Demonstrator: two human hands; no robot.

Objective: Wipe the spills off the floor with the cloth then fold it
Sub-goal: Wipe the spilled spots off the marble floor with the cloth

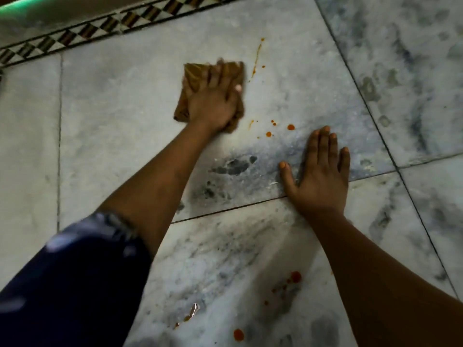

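A brown folded cloth (196, 75) lies on the grey marble floor (112, 108). My left hand (215, 101) presses down on it with fingers stretched over the fabric. An orange-red streak (256, 58) runs just right of the cloth. Small orange drops (290, 126) dot the tile between my two hands. My right hand (318, 176) rests flat on the floor with fingers straight, holding nothing. Closer to me, more red spots (295, 276) and one larger drop (238, 334) sit on the near tile.
A black-and-white patterned border strip (75, 36) crosses the top left, with a wall base beyond it. My dark blue sleeve (75, 284) fills the lower left. A small shiny scrap (193, 311) lies on the near tile.
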